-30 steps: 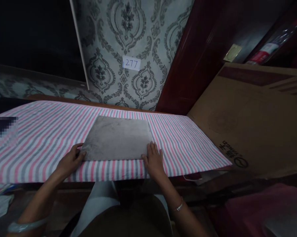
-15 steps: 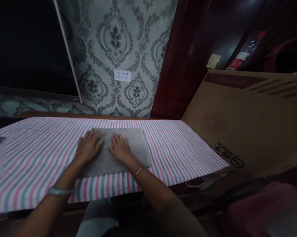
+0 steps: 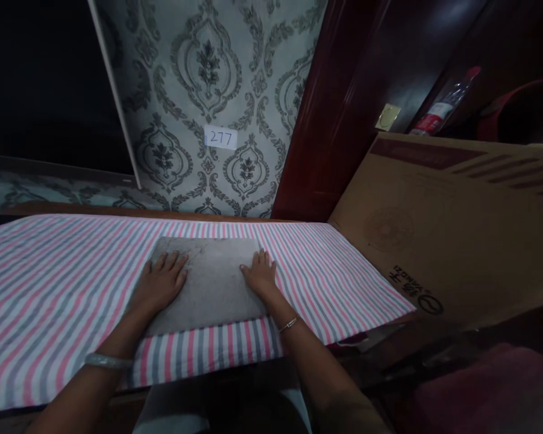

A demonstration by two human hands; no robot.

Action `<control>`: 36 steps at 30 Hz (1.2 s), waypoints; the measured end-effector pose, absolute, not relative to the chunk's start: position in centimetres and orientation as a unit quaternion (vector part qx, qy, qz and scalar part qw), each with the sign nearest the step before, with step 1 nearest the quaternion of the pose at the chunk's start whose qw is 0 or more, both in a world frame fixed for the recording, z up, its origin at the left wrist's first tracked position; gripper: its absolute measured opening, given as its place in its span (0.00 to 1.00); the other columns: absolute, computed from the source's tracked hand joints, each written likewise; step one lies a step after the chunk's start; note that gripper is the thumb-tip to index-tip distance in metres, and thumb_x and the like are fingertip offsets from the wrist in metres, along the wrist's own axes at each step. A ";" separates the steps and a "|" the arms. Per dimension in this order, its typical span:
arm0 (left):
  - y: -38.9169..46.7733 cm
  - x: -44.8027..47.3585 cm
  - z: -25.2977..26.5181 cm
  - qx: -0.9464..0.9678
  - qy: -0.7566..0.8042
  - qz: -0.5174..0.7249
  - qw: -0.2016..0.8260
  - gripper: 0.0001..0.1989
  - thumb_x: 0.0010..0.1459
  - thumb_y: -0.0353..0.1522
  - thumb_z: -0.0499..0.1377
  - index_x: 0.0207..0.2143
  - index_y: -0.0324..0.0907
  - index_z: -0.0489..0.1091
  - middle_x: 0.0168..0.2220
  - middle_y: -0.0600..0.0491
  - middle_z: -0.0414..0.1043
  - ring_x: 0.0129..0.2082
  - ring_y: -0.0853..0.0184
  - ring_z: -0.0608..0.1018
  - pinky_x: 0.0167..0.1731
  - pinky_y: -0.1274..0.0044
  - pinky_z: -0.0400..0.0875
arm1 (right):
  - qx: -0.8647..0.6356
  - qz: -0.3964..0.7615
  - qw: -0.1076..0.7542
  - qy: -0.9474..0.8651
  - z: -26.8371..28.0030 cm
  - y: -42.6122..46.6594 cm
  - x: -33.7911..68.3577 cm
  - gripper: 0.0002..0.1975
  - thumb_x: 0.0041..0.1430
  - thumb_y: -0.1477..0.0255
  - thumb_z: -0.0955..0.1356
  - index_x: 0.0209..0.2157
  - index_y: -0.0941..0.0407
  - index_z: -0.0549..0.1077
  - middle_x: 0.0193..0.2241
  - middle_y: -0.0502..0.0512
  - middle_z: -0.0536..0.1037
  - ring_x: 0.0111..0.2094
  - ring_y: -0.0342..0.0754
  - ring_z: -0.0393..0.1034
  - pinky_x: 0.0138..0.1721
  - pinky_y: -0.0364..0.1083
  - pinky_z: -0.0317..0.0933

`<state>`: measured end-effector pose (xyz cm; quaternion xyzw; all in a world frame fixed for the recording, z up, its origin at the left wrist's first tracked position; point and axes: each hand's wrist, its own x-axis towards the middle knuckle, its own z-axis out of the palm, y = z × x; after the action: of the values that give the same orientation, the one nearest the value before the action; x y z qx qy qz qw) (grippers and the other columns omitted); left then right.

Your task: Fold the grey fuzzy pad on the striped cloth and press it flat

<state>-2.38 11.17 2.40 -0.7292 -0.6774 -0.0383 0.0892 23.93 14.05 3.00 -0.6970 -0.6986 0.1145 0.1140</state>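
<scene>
A flat grey cloth [image 3: 212,283], roughly rectangular and looking folded, lies on a striped pink, grey and white tablecloth [image 3: 334,277]. Pressed flat on the cloth's left side is my left hand [image 3: 163,280], fingers spread. At the right edge of the cloth rests my right hand [image 3: 261,274], its fingers stretched out and partly past the edge. Neither hand grips anything. The cloth's left edge is partly hidden under my left hand and forearm.
A large cardboard box [image 3: 456,229] stands along the table's right end, with a plastic bottle [image 3: 443,108] behind its top edge. Against the patterned wall are a dark screen [image 3: 49,90] and a paper label [image 3: 220,137] reading 277.
My right hand has slid right, from the middle of the grey cloth to its right edge. My left hand has shifted slightly down and stays on the left side.
</scene>
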 end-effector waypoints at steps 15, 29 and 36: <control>10.3 -2.4 2.2 -0.750 -0.653 -0.099 0.043 0.26 0.67 0.36 0.44 0.65 0.49 0.60 0.67 0.52 0.57 0.68 0.53 0.55 0.64 0.54 0.47 | -0.606 0.089 0.119 -0.782 2.2 18.1 18.9 0.35 0.67 0.52 0.55 0.69 0.57 0.51 0.71 0.61 0.46 0.71 0.59 0.34 0.66 0.62 0.29; 17.2 -2.4 3.8 -0.691 -0.719 -0.070 0.020 0.32 0.67 0.40 0.45 0.66 0.28 0.54 0.69 0.34 0.49 0.70 0.51 0.51 0.65 0.56 0.43 | -0.608 0.091 0.121 -0.779 1.8 18.2 18.6 0.35 0.67 0.53 0.55 0.69 0.57 0.51 0.71 0.61 0.46 0.71 0.59 0.34 0.66 0.62 0.29; 17.0 -2.9 3.3 -0.717 -0.695 -0.048 -0.019 0.32 0.66 0.47 0.45 0.69 0.46 0.52 0.71 0.47 0.48 0.70 0.48 0.46 0.64 0.53 0.41 | -0.612 0.086 0.113 -0.778 1.7 18.3 18.5 0.35 0.67 0.53 0.55 0.69 0.57 0.51 0.71 0.61 0.45 0.71 0.59 0.34 0.66 0.62 0.29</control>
<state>-2.93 16.97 3.31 -0.7168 -0.6953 -0.0481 -0.0193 18.55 18.34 1.75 -0.6117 -0.7782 0.0864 0.1128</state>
